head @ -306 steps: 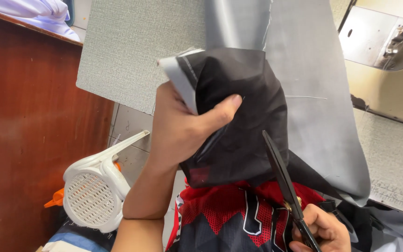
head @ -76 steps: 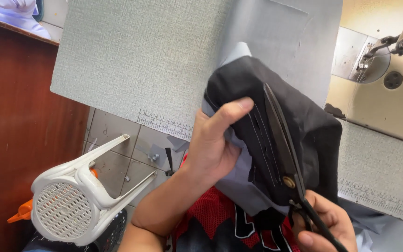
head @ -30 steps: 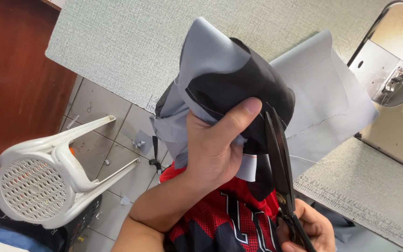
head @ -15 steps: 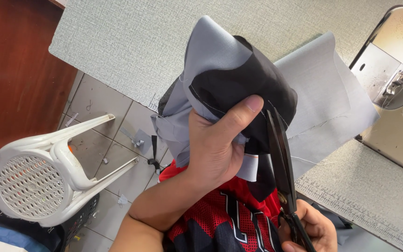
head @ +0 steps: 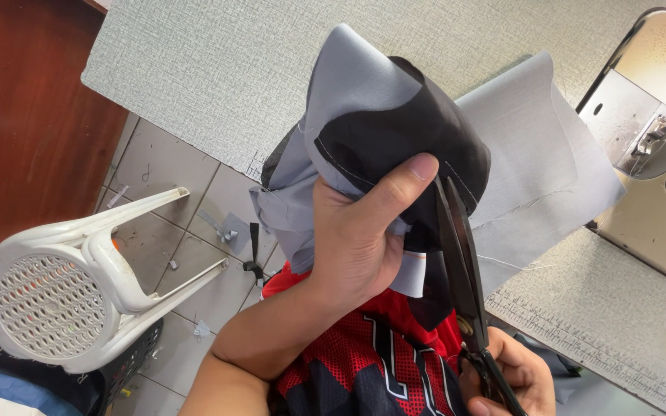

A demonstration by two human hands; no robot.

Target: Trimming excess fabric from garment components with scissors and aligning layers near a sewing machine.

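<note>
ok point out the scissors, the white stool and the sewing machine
scissors (head: 456,254), head view, middle of the dark blades
white stool (head: 44,308), head view, perforated round seat
sewing machine (head: 660,192), head view, cream body

Grey textured worktable (head: 217,69) across top, ruler strip along its edge. Cream sewing machine (head: 657,185) at right. Dark red-brown wooden panel (head: 25,115) at left. Grey tiled floor (head: 171,192) below, scattered with fabric scraps. White plastic stool (head: 71,285) tipped on its side. Bright daylight.

Left hand (head: 356,246) grips fabric bundle (head: 379,146); right hand (head: 514,377), seemingly, scissors (head: 460,262).
</note>
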